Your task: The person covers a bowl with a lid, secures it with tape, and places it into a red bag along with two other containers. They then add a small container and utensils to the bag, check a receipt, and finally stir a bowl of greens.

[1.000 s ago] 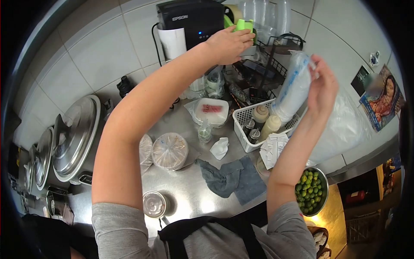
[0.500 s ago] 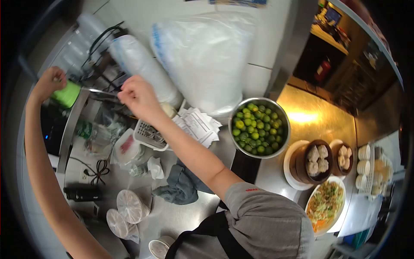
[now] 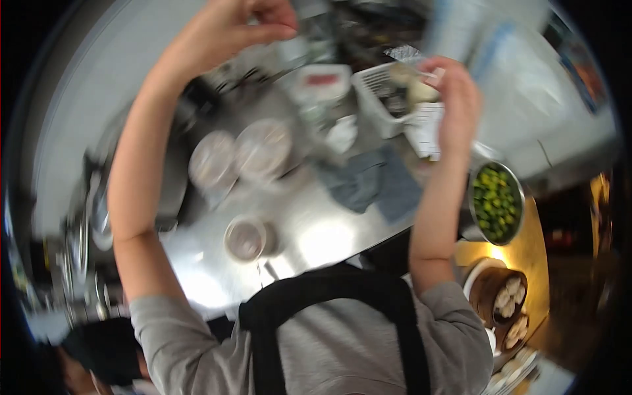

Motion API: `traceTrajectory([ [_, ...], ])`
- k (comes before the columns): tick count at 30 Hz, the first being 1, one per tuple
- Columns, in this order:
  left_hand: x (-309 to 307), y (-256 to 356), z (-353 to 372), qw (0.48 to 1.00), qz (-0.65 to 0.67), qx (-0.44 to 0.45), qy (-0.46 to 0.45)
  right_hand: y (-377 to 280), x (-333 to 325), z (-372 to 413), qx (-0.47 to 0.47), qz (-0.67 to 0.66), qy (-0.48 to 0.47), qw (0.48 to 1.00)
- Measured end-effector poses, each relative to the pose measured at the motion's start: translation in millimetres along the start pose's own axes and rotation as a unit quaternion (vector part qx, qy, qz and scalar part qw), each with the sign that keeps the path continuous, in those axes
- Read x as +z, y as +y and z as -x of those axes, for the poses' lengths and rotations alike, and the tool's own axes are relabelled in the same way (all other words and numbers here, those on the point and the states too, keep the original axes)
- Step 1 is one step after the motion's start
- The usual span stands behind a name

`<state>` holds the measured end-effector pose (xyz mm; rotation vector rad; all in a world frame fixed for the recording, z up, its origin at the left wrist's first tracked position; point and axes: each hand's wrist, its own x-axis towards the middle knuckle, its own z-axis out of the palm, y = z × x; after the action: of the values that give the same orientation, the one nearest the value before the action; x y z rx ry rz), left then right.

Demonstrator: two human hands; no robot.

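At eleven o'clock, the top edge cuts into the left fingers (image 3: 272,29); at two, blur obscures the pale scrap (image 3: 434,76) at the right fingers (image 3: 453,74) and leaves the nearby papers (image 3: 424,128) unreadable.

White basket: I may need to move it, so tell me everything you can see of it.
The basket looks like white plastic, with pierced walls. It stands upright on the steel counter, set at an angle, a corner toward the wearer. Inside are pale items and dark ones, too blurred to identify. Papers overlap its right front edge. The right hand shows over its right side; whether they touch is unclear.
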<state>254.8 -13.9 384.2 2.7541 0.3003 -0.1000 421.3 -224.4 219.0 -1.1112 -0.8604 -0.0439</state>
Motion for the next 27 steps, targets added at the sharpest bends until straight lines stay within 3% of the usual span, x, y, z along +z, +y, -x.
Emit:
traceTrajectory([
  [2,47.3,-41.0,60.4,0.984,0.073,0.086,0.141,-10.8,22.0,25.3,0.027,-0.027,-0.057,0.998],
  [3,62.5,-50.6,93.8,0.98,0.133,0.056,0.138,-8.9,34.1,38.1,0.035,-0.039,-0.074,0.996],
  [5,95.7,-68.2,152.9,0.957,0.264,-0.021,0.12,0.1,53.3,66.9,0.005,-0.019,-0.213,0.977],
  [7,142.0,-98.7,200.6,0.923,0.362,-0.049,0.124,2.9,76.0,97.8,0.095,-0.026,-0.323,0.941],
  [9,196.1,-121.9,237.8,0.84,0.502,-0.085,0.189,24.8,101.3,137.2,0.177,-0.045,-0.373,0.91],
  [11,246.9,-136.6,266.2,0.822,0.483,-0.164,0.253,57.0,117.5,177.6,0.226,-0.032,-0.417,0.88],
  [12,270.2,-142.2,275.3,0.82,0.487,-0.163,0.254,67.6,120.8,189.7,0.226,-0.028,-0.42,0.879],
  [14,308.3,-151.5,290.2,0.773,0.504,-0.208,0.326,78.1,127.5,206.2,0.283,0.043,-0.478,0.831],
  [19,339.9,-151.3,297.1,0.735,0.533,-0.208,0.364,91.3,139.0,217.6,0.292,0.027,-0.469,0.833],
  [25,381.9,-154.3,287.0,0.695,0.562,-0.205,0.399,109.5,140.1,231.2,0.28,0.165,-0.464,0.824],
  [27,400.6,-150.2,272.9,0.692,0.543,-0.202,0.431,106.1,148.8,250.3,0.193,0.235,-0.463,0.832],
])
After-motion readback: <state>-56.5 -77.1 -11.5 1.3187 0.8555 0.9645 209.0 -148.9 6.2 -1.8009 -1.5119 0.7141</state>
